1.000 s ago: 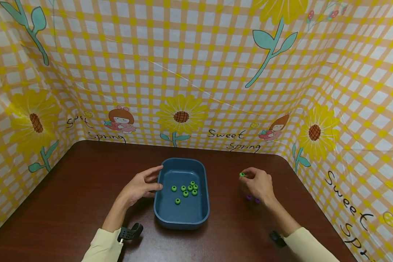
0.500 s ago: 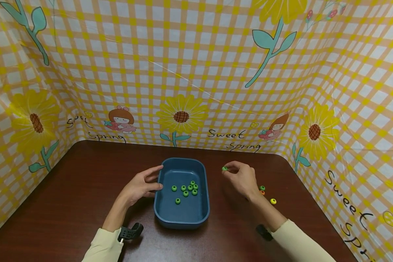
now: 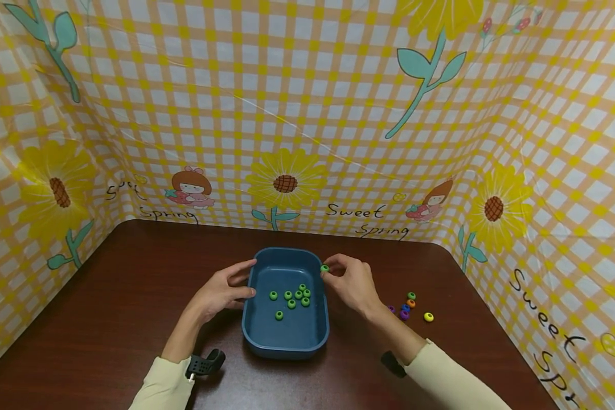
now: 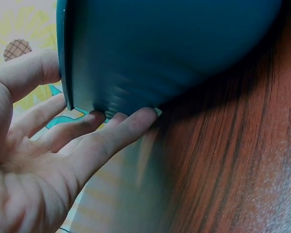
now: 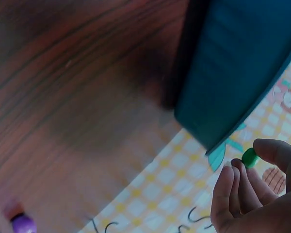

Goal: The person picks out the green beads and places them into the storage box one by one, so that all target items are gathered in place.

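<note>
My right hand pinches a green bead between thumb and fingertips, right at the upper right rim of the blue bin. In the right wrist view this green bead shows beside the bin's outer wall. Several green beads lie on the bin's floor. My left hand rests at the bin's left side, fingers extended. The left wrist view has its fingertips against the outer wall and its thumb at the rim.
Right of the bin, loose beads lie on the brown table: a green bead, an orange bead, a blue bead, a purple bead and a yellow bead. My right forearm partly covers another purple bead. Checked cloth walls surround the table.
My right hand has carried the green bead leftward from the loose beads to the bin's rim, uncovering those beads. The left hand has stayed in place.
</note>
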{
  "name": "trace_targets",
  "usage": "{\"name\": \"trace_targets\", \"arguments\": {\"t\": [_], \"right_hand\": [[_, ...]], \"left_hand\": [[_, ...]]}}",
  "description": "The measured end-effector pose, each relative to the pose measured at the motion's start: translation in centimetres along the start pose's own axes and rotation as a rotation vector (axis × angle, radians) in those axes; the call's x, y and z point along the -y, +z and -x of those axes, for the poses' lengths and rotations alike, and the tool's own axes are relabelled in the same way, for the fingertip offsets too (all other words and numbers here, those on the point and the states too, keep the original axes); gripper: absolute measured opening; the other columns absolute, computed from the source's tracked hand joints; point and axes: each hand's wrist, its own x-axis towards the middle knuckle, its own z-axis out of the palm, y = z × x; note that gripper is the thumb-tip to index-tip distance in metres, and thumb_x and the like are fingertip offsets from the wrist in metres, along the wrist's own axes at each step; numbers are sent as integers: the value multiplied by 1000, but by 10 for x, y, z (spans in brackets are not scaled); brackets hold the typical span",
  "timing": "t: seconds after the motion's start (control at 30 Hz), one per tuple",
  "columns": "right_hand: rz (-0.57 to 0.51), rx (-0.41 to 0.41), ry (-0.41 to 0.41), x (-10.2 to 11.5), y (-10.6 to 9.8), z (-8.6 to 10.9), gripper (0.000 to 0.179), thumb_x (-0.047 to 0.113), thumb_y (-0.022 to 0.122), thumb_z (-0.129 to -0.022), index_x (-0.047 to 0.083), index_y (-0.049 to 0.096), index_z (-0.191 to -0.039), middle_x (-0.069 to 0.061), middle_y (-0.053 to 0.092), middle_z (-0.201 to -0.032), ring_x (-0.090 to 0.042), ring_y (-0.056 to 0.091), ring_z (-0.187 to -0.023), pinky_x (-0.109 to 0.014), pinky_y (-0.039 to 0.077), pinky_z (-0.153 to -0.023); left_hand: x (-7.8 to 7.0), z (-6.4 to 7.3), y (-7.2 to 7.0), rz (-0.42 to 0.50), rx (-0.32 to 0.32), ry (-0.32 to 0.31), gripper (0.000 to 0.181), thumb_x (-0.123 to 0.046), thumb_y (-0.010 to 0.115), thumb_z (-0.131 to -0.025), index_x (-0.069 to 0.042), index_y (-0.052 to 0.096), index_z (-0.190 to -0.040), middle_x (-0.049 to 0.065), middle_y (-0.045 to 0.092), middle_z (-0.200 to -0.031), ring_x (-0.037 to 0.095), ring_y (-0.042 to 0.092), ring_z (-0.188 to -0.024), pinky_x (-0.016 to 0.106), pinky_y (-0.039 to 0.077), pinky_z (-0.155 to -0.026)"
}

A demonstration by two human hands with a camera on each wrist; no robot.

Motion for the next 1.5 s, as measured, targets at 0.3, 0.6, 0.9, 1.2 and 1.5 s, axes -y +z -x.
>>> {"name": "trace_targets", "arguments": {"t": [0.3, 0.6, 0.9, 1.2, 1.5], "right_hand": [[-11, 28, -38, 14, 23, 5, 13, 19, 79, -87, 16, 76, -100, 0, 76, -87, -14, 68, -79, -30, 55, -67], [-14, 41, -83, 23, 39, 9, 12, 15, 79, -86, 14, 76, -98, 0, 75, -86, -13, 68, -75, -26, 53, -61], [38, 40, -81, 23, 49, 13, 11, 15, 80, -85, 12, 75, -94, -1, 74, -83, -12, 64, -73, -26, 51, -63], [69, 27, -109, 19, 55, 21, 9, 17, 78, -86, 14, 72, -92, -2, 71, -86, -18, 61, -87, -33, 50, -72], [66, 49, -85, 19, 55, 27, 11, 18, 76, -83, 14, 69, -90, 2, 64, -84, -15, 55, -84, -31, 46, -72]], "left_hand": [[1, 0, 0, 0, 2, 5, 75, -3, 70, -94, -11, 33, -159, 30, 41, -155, 45, 64, -120, 52, 60, -87], [-1, 0, 1, -6, -16, -1, 73, -1, 67, -94, -11, 34, -159, 29, 43, -154, 45, 65, -119, 52, 60, -87], [0, 1, 1, -9, -9, 4, 75, -3, 70, -94, -10, 34, -159, 30, 43, -154, 45, 64, -119, 51, 60, -86], [0, 1, 1, -18, -13, 5, 73, -2, 69, -94, -11, 35, -158, 29, 44, -154, 44, 64, -119, 50, 61, -86], [1, 0, 1, -12, -7, 4, 74, -4, 70, -94, -11, 35, -158, 29, 43, -154, 45, 64, -120, 50, 61, -86]]}}
